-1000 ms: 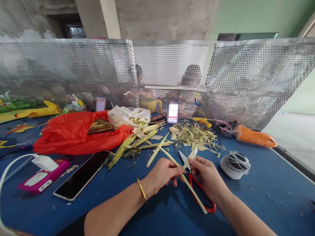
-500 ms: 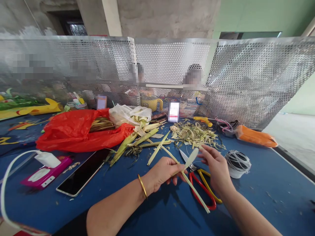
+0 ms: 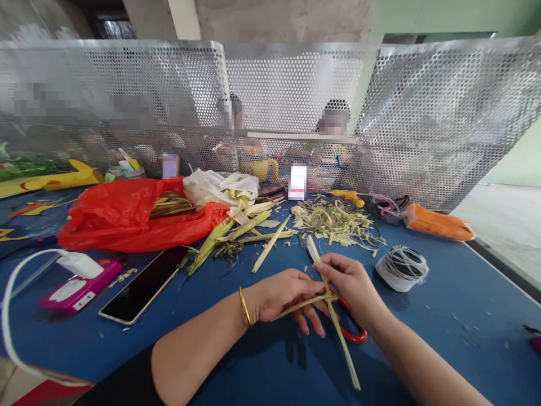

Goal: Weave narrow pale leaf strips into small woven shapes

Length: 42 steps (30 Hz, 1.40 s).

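Observation:
Two pale green husk strips (image 3: 341, 330) cross each other over the table in front of me. My right hand (image 3: 344, 276) pinches the upright strip just above the crossing, with its broad whitish tip (image 3: 313, 248) sticking up past the fingers. From the left, my left hand (image 3: 289, 296) grips the sideways strip close to the crossing, its lower fingers spread underneath. A gold bracelet (image 3: 244, 307) circles the left wrist. Beneath the hands lie scissors with a red handle (image 3: 357, 336), mostly hidden by my right hand.
Shredded husk (image 3: 338, 223) is heaped behind the hands, with whole husks (image 3: 215, 242) to its left. A red plastic bag (image 3: 114, 217), a phone (image 3: 141, 287) and a purple power strip (image 3: 80, 287) lie left. A wire spool (image 3: 402, 268) stands right. Perforated metal panels (image 3: 296, 84) close off the back.
My right hand has moved left and closed on the upright strip. The strips have turned, one now pointing left under my left hand. The view has tipped slightly downward.

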Each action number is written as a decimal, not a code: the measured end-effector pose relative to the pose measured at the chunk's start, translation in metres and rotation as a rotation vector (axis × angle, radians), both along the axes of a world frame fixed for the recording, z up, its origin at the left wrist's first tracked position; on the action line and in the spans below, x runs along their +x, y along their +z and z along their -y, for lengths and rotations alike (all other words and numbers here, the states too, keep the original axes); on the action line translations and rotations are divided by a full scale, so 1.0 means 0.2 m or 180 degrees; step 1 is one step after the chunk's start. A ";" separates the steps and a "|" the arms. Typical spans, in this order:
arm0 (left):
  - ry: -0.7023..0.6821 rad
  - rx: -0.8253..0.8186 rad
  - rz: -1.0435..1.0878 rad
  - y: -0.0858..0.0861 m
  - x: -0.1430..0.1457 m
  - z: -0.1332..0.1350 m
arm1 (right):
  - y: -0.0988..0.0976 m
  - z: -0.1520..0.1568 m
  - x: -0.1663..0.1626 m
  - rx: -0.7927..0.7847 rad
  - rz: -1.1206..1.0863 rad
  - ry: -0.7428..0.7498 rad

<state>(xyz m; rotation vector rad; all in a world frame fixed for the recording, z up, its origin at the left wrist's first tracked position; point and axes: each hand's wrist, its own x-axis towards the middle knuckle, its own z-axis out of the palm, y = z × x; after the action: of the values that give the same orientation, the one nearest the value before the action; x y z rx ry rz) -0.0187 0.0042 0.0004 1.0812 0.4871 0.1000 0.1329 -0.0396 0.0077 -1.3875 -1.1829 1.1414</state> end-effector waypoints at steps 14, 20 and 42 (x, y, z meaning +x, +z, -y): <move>0.2445 -0.0129 -0.0263 0.01 -0.02 -0.07 | 0.03 -0.03 0.10 0.0685 -0.0628 -0.1112; 0.1851 0.0822 -0.0186 0.00 0.02 0.00 | 0.02 -0.01 0.06 0.0591 -0.0659 -0.0666; 0.1222 0.0566 -0.0345 0.02 0.01 0.04 | 0.01 0.00 0.01 0.0263 -0.0490 -0.0598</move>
<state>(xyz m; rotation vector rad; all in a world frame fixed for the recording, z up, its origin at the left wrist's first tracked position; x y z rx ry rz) -0.0166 -0.0033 0.0051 1.1596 0.7920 0.4310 0.1359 -0.0400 0.0099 -1.2943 -0.9589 1.0355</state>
